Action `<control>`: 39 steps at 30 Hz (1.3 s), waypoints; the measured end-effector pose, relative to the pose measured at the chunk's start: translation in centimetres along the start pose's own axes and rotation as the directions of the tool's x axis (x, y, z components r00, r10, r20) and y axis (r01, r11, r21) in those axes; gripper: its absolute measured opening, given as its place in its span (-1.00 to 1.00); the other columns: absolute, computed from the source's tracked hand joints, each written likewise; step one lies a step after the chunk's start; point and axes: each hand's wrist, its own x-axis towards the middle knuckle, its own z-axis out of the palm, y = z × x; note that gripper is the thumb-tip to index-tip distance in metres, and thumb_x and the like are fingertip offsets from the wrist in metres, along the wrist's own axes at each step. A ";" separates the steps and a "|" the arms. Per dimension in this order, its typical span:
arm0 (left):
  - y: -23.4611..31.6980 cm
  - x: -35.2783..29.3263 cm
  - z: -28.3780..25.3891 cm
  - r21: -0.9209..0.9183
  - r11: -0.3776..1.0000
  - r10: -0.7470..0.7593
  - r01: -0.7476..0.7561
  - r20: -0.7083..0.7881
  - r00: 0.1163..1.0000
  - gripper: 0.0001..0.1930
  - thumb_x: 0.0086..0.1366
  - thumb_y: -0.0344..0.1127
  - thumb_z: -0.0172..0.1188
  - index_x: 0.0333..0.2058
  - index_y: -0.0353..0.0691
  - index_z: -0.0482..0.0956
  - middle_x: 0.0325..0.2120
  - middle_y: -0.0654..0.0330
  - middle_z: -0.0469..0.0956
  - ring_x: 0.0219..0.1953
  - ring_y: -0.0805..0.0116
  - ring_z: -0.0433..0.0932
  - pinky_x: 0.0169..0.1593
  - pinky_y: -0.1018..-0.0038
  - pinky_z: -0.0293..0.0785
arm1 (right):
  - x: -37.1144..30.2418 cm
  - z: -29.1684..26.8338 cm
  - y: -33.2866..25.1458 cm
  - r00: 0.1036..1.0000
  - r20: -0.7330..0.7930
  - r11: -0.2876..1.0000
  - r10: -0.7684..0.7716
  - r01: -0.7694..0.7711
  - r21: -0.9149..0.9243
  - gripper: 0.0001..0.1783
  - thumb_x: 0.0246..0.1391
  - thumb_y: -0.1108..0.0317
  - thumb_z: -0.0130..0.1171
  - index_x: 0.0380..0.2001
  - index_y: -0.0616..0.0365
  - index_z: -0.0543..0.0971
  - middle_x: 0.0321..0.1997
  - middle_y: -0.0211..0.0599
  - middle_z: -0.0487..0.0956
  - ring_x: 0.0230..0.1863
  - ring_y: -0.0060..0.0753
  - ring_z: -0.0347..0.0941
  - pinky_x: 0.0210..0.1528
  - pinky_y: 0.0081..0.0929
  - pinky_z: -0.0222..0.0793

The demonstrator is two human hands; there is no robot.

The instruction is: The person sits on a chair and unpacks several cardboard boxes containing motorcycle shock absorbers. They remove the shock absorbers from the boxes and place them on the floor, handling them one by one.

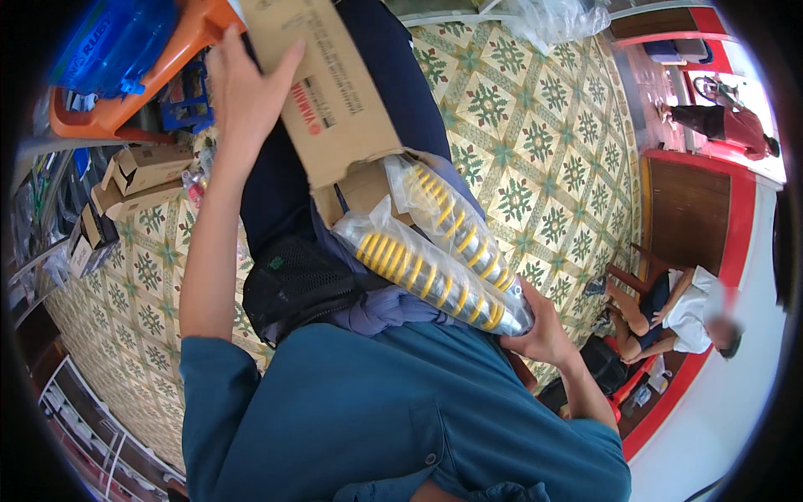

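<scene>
A long brown cardboard box lies slanting over my lap, its near end open. My left hand grips its far left part, thumb on the printed face and fingers along the side. Out of the open end stick two shock absorbers in clear plastic bags, both with yellow coil springs. The nearer shock absorber lies across my lap, and the other shock absorber runs beside it. My right hand is closed around their lower right ends. The bags partly cover those ends, and the upper ends reach the box opening.
An orange plastic stool carries a blue water bottle at upper left. Opened small boxes lie below it on the patterned tile floor. A person sits at right; another person is farther off. Clear plastic lies at top.
</scene>
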 end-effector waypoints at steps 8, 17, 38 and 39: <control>7.0 -11.2 -16.8 -0.314 0.703 0.157 0.638 0.944 0.291 -0.70 0.37 -0.22 0.35 -0.10 -0.36 0.62 -0.49 0.21 0.65 -0.53 0.55 0.53 -0.40 0.54 0.44 | 2.4 -1.2 -0.3 0.992 0.115 0.984 -0.057 0.075 -0.160 -0.03 -0.27 0.31 0.50 0.28 0.37 0.36 -0.06 0.15 0.65 -0.04 0.08 0.64 0.08 -0.23 0.50; 9.1 -13.0 -13.2 -0.280 0.878 0.081 0.387 0.885 0.458 -0.33 0.34 0.06 0.37 0.15 -0.38 0.40 -0.27 -0.02 0.64 -0.41 0.28 0.65 -0.25 0.32 0.57 | 7.3 -1.9 0.3 0.949 0.316 0.988 0.013 0.036 -0.151 0.13 -0.22 0.09 0.59 0.35 0.40 0.27 0.12 0.18 0.58 0.15 0.01 0.55 0.26 -0.25 0.41; 11.3 -15.0 -16.5 -0.251 -0.432 0.058 0.866 0.951 0.304 -0.31 0.31 -0.45 0.44 0.23 -0.37 0.13 0.16 -0.16 0.47 0.22 0.18 0.53 0.30 0.29 0.49 | 1.9 -0.4 2.7 0.967 0.252 0.965 -0.030 -0.038 0.258 0.17 -0.50 0.29 0.60 0.32 0.37 0.35 0.20 -0.12 0.60 0.24 -0.22 0.52 0.38 -0.29 0.31; 11.7 -14.9 -16.6 -0.228 -0.479 0.094 0.848 0.947 0.307 -0.26 0.28 -0.50 0.44 0.30 -0.32 0.16 0.15 -0.01 0.48 0.20 0.23 0.53 0.32 0.32 0.47 | 1.2 -0.7 2.4 0.958 0.270 0.959 -0.094 0.014 0.283 0.15 -0.50 0.25 0.63 0.28 0.37 0.37 0.21 -0.09 0.59 0.24 -0.26 0.52 0.36 -0.31 0.31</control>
